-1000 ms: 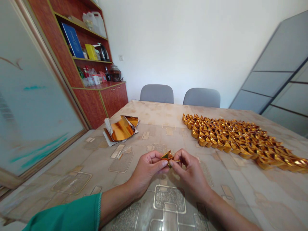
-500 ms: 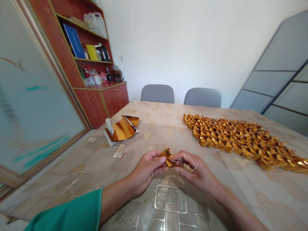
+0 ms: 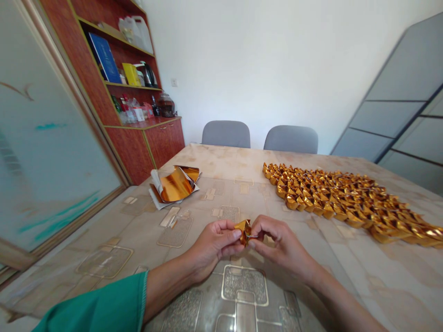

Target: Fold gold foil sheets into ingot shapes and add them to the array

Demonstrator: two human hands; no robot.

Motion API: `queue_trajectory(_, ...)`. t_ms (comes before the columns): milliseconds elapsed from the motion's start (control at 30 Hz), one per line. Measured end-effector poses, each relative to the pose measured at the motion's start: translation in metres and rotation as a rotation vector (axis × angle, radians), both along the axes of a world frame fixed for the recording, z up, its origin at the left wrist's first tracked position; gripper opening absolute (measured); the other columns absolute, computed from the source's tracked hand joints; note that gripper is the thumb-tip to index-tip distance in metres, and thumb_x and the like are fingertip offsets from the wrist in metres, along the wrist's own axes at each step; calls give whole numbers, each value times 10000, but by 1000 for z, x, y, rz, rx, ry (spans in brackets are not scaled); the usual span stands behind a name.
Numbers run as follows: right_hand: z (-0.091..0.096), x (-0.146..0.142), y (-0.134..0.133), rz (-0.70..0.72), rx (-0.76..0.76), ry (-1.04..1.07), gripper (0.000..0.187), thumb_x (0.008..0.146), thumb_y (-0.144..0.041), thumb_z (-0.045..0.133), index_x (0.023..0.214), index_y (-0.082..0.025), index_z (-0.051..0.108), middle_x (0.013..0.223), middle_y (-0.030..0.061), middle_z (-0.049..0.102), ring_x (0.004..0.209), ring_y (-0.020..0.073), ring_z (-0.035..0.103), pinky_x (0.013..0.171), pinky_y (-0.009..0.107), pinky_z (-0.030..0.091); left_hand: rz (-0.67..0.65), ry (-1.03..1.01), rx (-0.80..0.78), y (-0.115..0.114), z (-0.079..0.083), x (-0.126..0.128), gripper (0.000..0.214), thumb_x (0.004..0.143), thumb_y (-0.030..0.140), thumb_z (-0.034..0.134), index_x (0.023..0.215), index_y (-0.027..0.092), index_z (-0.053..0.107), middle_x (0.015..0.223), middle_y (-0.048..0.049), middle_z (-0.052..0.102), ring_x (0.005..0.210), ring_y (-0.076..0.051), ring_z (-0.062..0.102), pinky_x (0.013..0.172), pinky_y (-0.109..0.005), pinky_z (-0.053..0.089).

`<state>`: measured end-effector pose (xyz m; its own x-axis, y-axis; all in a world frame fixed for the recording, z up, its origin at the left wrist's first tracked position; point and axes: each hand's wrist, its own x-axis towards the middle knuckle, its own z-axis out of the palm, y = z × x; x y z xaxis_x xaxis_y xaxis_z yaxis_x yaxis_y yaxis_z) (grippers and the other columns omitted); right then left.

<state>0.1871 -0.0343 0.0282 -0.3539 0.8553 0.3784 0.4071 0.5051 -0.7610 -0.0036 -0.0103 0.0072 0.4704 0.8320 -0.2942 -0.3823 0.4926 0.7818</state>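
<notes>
Between my two hands is a small folded piece of gold foil paper (image 3: pixel 244 227), held above the table. My left hand (image 3: pixel 216 240) pinches its left side between thumb and fingers. The fingertips of my right hand (image 3: pixel 273 236) grip its right edge, where a bit of pale underside shows. To the far left lies a loose stack of gold foil paper sheets (image 3: pixel 177 185), curled, with white backs. On the right, many folded gold paper ingots (image 3: pixel 332 196) stand packed together in rows.
A patterned cover lies over the table (image 3: pixel 221 159). Two grey chairs (image 3: pixel 225 133) stand behind its far edge. A red-brown cabinet (image 3: pixel 166 138) with bottles and a kettle (image 3: pixel 149 75) is at the back left, beside a frosted sliding door (image 3: pixel 51 138).
The folded gold paper has turned and shifted slightly to the right in my fingers, its peak now leaning rightward. Both hands keep their pinch; the stack and the ingots stay put.
</notes>
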Motion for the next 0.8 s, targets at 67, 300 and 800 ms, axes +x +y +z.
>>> queue_trajectory(67, -2, -2, 0, -22, -22, 35, 111, 830, -159, 600, 737, -211, 565, 721, -10, 608, 665, 142, 545, 624, 256, 412, 9, -13, -6, 0, 0, 0, 402, 557, 242, 933, 772, 118, 617, 722, 1, 686, 600, -80, 660, 597, -162, 575)
queue_trajectory(300, -10, -6, 2, -109, -91, 104, 99, 784, -187, 584, 704, -206, 530, 670, -20, 560, 626, 137, 498, 585, 249, 384, -12, -59, -44, 1, -1, -1, 366, 591, 251, 919, 771, 112, 633, 739, -16, 695, 607, -84, 666, 603, -161, 584)
queue_trajectory(800, -18, -11, 3, -174, -237, 212, 168, 780, -276, 618, 692, -205, 494, 609, -50, 455, 565, 112, 387, 511, 232, 305, -3, -81, -43, 0, 1, 2, 339, 641, 254, 893, 796, 112, 628, 756, -41, 720, 628, -101, 689, 640, -179, 591)
